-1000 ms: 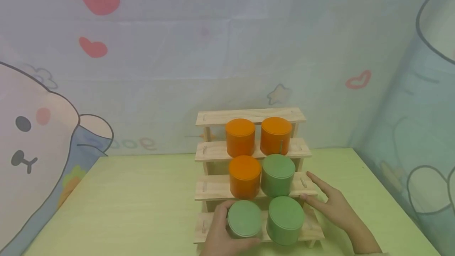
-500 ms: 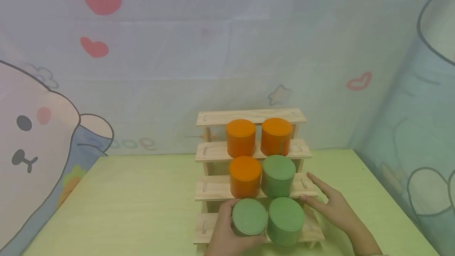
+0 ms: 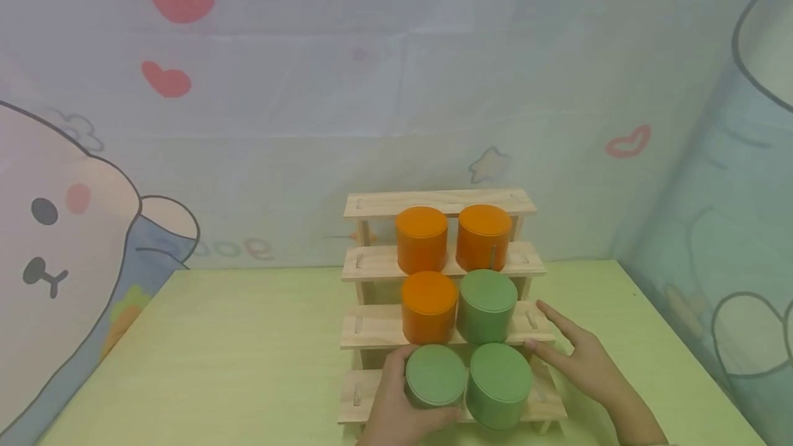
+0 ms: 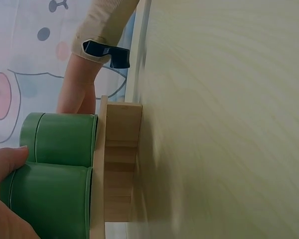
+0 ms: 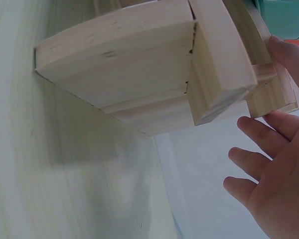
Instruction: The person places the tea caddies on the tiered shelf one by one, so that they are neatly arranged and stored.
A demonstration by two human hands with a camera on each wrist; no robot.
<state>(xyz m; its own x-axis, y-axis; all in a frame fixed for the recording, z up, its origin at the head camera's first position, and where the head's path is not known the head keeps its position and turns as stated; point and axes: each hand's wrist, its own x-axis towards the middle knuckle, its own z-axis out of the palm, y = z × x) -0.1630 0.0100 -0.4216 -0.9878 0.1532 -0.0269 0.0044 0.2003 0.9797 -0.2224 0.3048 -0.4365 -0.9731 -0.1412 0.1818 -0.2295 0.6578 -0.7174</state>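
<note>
My left hand (image 3: 399,401) grips a green round tin (image 3: 436,376) on the lowest step of a wooden tiered stand (image 3: 375,327). In the left wrist view the thumb lies on the top end of that green tin (image 4: 50,199), whose base meets the step. Close on its right is a second green tin (image 3: 499,385). One step higher, an orange tin (image 3: 429,308) and a green tin (image 3: 487,307) stand side by side. My right hand (image 3: 582,360) has its fingers spread, and its thumb and index finger touch the stand's right side (image 5: 269,94).
Two orange tins, a left one (image 3: 421,239) and a right one (image 3: 484,237), occupy the second step from the top. The stand rests on a pale yellow-green table (image 3: 248,349). Behind the table hangs a printed cloth (image 3: 297,88).
My left hand has shifted the green tin rightward, closer to its neighbour on the lowest step, then stayed put. The right hand keeps its place at the stand's side.
</note>
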